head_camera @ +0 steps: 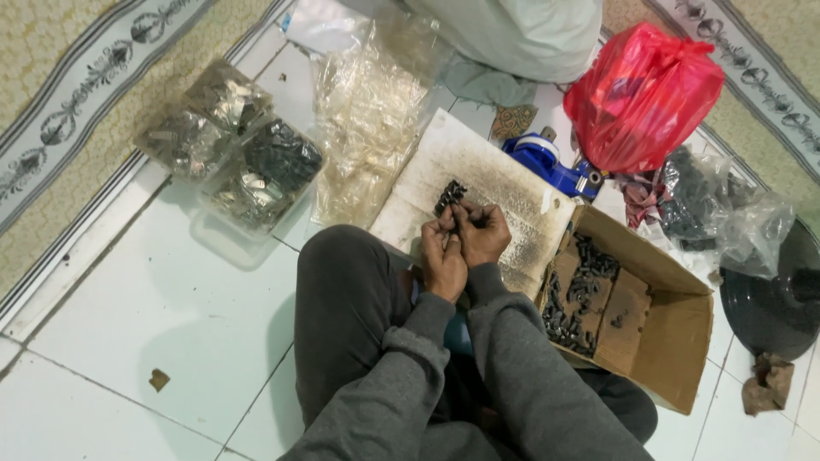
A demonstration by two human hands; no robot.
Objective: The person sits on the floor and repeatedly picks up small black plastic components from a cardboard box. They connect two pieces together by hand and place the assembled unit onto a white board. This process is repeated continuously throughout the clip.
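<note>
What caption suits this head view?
Seated person's left hand and right hand pinch small dark parts over a white board.

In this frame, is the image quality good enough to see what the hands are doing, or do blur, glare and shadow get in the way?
Head view: soft, slightly blurred overall; the left hand and right hand meet over a worn board, but the small dark parts there are indistinct. Glare whitens the clear plastic bags. A soft shadow falls on the white floor tiles beside the knee.
</note>
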